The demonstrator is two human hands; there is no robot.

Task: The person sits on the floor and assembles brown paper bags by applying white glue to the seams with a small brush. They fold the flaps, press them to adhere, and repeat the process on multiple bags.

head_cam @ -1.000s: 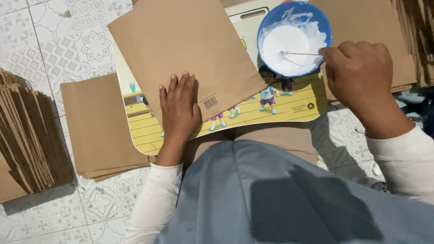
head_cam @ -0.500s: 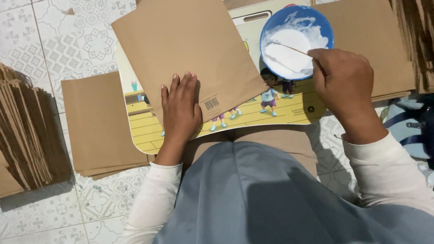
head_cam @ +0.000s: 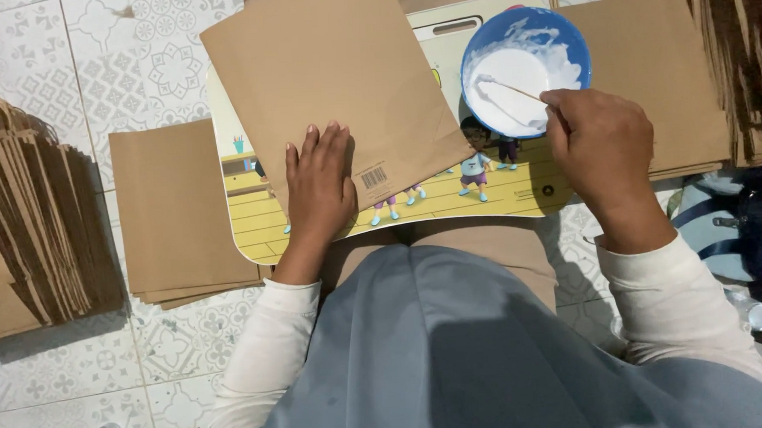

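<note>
Since a moment ago our right hand (head_cam: 605, 148) has drawn the thin stick (head_cam: 513, 89) across the white paste in the blue bowl (head_cam: 524, 66), fingers pinched on it. Our left hand (head_cam: 318, 189) lies flat, fingers spread, on the brown paper bag (head_cam: 332, 79) atop the lap tray (head_cam: 500, 192). We judge we're loading glue, and next must carry it to the bag without dripping; the stick's tip is hard to make out.

We record soft, even, rather dim indoor light from above. Faint shadows fall beneath the left hand (head_cam: 320, 187) and beside the stacked paper bags (head_cam: 35, 229). No glare; focus stays fairly sharp, with mild wide-angle bending at the edges.
</note>
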